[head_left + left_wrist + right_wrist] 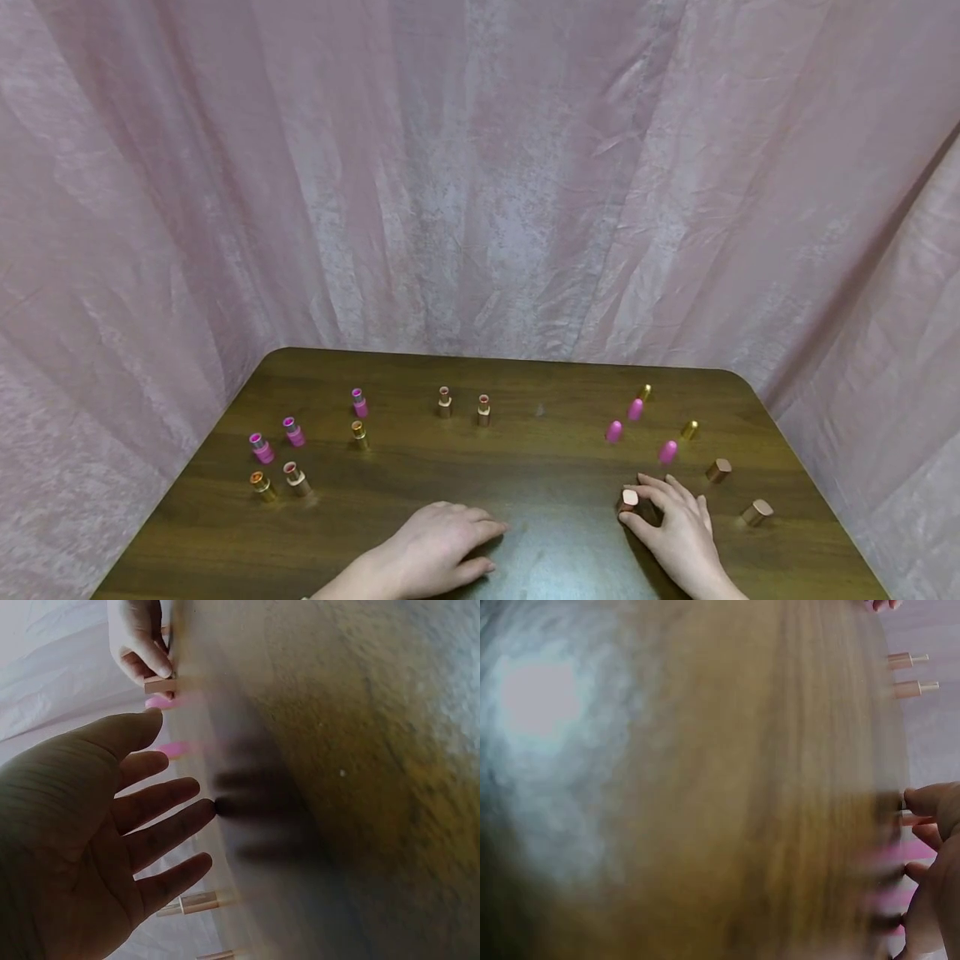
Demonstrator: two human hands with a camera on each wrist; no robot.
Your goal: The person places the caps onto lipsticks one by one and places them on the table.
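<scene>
My right hand (681,533) pinches a rose-gold lipstick cap (628,501) between thumb and fingers at the right of the wooden table. In the left wrist view, that cap (159,686) stands right at the thumb and fingertips. My left hand (431,548) is low over the near middle of the table, its fingers spread and holding nothing. Close by the right hand are two more rose-gold caps (718,471), several pink caps (668,452) and two gold caps (690,430). The left wrist view shows the left palm (67,825) with fingers extended.
Uncapped lipsticks stand upright on the table's left and middle: pink ones (295,432), gold ones (361,435) and rose-gold ones (483,411). A pink velvet curtain (480,208) hangs behind the table's rounded back edge (510,361).
</scene>
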